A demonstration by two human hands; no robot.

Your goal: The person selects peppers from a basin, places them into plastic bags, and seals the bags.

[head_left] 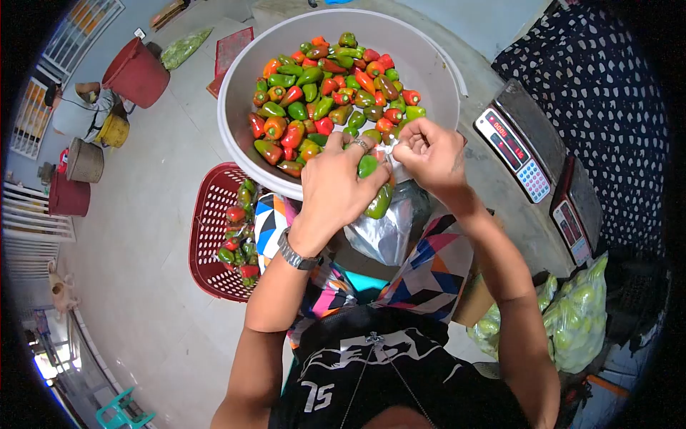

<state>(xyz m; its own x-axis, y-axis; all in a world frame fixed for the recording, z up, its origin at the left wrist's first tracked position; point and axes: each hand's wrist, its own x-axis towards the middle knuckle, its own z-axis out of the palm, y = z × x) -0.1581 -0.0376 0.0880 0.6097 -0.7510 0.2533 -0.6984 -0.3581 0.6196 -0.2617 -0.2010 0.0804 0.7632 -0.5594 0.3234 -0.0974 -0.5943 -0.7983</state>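
My left hand [341,179], with a ring and a wristwatch, is wrapped round a small clear plastic bag of peppers [379,203]. My right hand [433,156] is closed in a pinch on the bag's gathered, twisted top, close beside the left fingers. Just beyond both hands is a large grey tub [236,86] with many loose red, green and orange peppers [309,93]. A sheet of clear plastic, apparently more bags [386,232], lies over my lap below the hands.
Left of my knees stands a red perforated basket [204,229] holding bagged peppers [246,250]. Two digital scales [516,154] are on the right. Bags of green produce [577,314] sit lower right. Buckets [137,75] and a person [82,111] are at far left.
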